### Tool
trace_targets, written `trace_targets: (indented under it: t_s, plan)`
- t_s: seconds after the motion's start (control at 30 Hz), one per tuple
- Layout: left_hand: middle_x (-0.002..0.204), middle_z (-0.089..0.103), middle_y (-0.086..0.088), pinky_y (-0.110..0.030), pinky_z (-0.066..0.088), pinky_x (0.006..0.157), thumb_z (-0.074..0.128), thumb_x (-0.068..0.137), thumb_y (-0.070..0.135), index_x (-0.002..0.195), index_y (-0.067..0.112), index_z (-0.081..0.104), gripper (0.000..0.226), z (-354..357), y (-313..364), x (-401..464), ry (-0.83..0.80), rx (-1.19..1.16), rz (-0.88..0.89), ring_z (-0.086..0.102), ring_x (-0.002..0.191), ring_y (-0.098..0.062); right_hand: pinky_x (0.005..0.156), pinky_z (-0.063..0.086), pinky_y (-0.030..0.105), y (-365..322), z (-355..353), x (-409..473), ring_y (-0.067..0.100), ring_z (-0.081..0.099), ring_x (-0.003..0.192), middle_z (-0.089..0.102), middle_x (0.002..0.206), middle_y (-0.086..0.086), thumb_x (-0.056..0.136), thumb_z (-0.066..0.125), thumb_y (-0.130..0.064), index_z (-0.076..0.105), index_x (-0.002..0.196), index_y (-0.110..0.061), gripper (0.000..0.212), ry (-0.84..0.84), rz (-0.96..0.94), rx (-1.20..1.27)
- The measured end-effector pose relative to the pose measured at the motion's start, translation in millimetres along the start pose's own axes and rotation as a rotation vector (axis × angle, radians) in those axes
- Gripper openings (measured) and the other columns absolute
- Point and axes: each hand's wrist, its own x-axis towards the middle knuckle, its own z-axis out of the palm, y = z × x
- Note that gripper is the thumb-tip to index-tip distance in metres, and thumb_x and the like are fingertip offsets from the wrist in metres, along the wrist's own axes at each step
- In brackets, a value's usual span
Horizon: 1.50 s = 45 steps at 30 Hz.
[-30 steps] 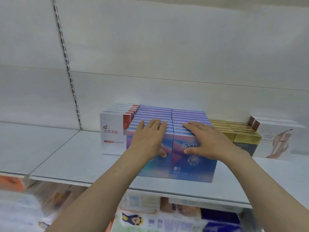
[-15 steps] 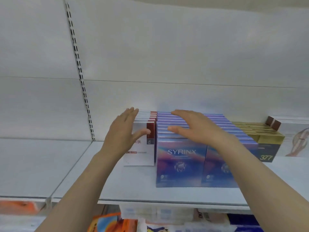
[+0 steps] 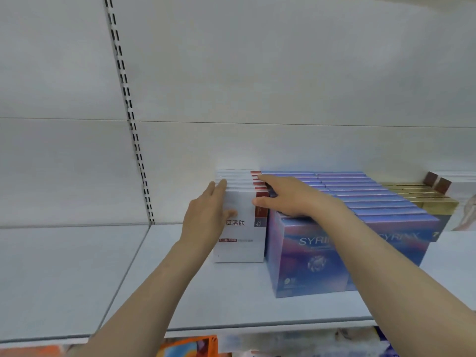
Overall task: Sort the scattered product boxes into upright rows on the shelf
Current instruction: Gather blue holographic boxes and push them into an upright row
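A row of upright white boxes with red corners [image 3: 243,243] stands on the white shelf [image 3: 195,287]. My left hand [image 3: 206,217] lies flat against the row's left side, thumb on the front box's face. My right hand [image 3: 286,198] reaches over from the right, its straight fingers touching the top right edges of the white boxes. To the right stand two rows of upright blue-purple SYRINX boxes [image 3: 309,256], partly hidden by my right forearm.
A row of gold-topped boxes [image 3: 422,199] stands right of the purple rows, and white boxes with brown corners [image 3: 453,181] sit at the far right. A slotted upright [image 3: 128,109] runs down the back wall. The shelf left of the boxes is bare. Coloured packs show below.
Both hands left the tops of the purple boxes and moved left to the white row. The view shifted left as well.
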Motion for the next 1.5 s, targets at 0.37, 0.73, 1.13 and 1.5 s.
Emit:
trace_targets:
  t_s: [0.37,0.73,1.13,1.5]
  plan:
    - [0.131,0.057,-0.006,-0.029,0.028,0.074,0.063,0.09,0.038,0.15,0.021,0.021,0.075,9,-3,1,-0.048,-0.077,-0.065,0.057,0.104,-0.03,0.101,0.043,0.033,0,5,3,0.02,0.054,0.12,0.056,0.141,0.0,0.093,0.058,-0.05,0.033,0.153,-0.028,0.068,0.037,0.04,-0.015]
    - [0.151,0.034,-0.005,-0.04,0.039,0.101,0.065,0.08,0.06,0.15,0.019,0.022,0.092,-10,2,7,-0.081,-0.03,-0.002,0.037,0.133,-0.028,0.104,0.034,0.029,7,-11,-14,0.021,0.044,0.136,0.047,0.15,-0.001,0.096,0.055,-0.051,0.041,0.148,-0.028,0.059,0.197,0.02,0.016]
    - [0.152,0.038,0.002,-0.037,0.039,0.101,0.069,0.083,0.05,0.148,0.025,0.033,0.078,-33,144,51,-0.149,0.058,0.284,0.041,0.133,-0.022,0.111,0.031,0.034,86,-92,-73,0.017,0.035,0.14,0.043,0.153,-0.004,0.094,0.058,-0.048,0.04,0.148,-0.03,0.06,0.323,-0.03,-0.303]
    - [0.148,0.043,0.004,-0.037,0.04,0.1,0.07,0.081,0.051,0.145,0.029,0.037,0.076,46,335,66,-0.141,0.056,0.284,0.044,0.131,-0.021,0.114,0.027,0.034,256,-186,-160,0.016,0.034,0.143,0.039,0.156,-0.007,0.092,0.06,-0.05,0.041,0.148,-0.033,0.061,0.34,-0.094,-0.344]
